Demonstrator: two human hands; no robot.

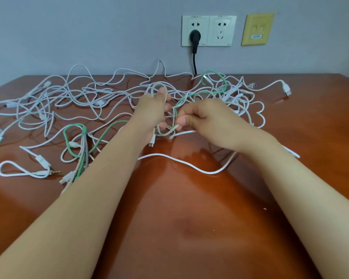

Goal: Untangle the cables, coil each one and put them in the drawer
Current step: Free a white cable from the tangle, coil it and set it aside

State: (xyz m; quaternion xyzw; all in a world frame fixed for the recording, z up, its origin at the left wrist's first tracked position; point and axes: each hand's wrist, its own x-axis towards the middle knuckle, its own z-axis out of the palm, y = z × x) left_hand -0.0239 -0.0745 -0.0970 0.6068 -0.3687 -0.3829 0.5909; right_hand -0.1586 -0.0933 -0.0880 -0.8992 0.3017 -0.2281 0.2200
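Note:
A tangle of several white cables [73, 101] sprawls across the far half of the brown table [189, 208]. A green cable [75, 137] winds through it from the left loop to the far right. My left hand [151, 113] grips a small coil of white cable, its loop standing up over the thumb and a plug hanging below. My right hand [206, 119] pinches a strand of the green cable close to the left hand. A single white cable [189, 165] curves over the table under my right wrist. No drawer is in view.
Two wall sockets [209, 30] sit behind the table; a black plug [194, 37] with its black cord runs down behind the table's back edge. A yellow wall plate [257, 29] is to their right. An audio jack cable [28, 172] lies front left.

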